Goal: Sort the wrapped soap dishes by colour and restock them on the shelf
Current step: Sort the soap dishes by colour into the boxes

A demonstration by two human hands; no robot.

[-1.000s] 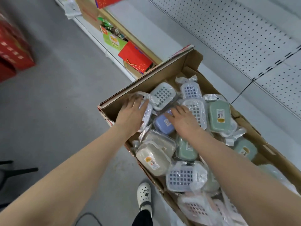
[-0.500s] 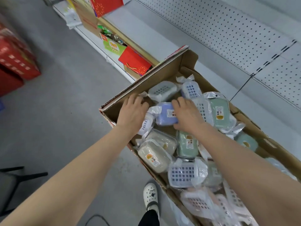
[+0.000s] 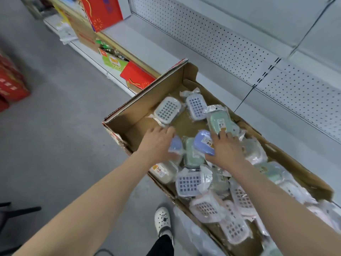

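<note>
An open cardboard box (image 3: 144,102) holds several wrapped soap dishes in blue, green, beige, pink and white. My left hand (image 3: 156,143) grips a blue dish (image 3: 176,145) near the box's left wall. My right hand (image 3: 227,151) grips a second blue dish (image 3: 203,142), and its fingertips touch a green dish (image 3: 218,120). Another green dish (image 3: 192,154) lies between my hands. A white grid dish (image 3: 167,109) and a blue grid dish (image 3: 196,107) lie at the far end. A beige dish (image 3: 163,170) and pink dishes (image 3: 206,209) lie nearer me. The white shelf (image 3: 212,84) runs behind the box.
A white pegboard (image 3: 212,39) backs the shelf. Red gift boxes (image 3: 137,76) and a green carton (image 3: 112,61) stand on the low shelf to the left. Red cartons (image 3: 11,84) sit on the grey floor at the left. My white shoe (image 3: 163,220) is below the box.
Both hands have drawn back toward me in the box, and each now holds a blue dish. The floor at the box's far left corner now shows. The camera has tilted up.
</note>
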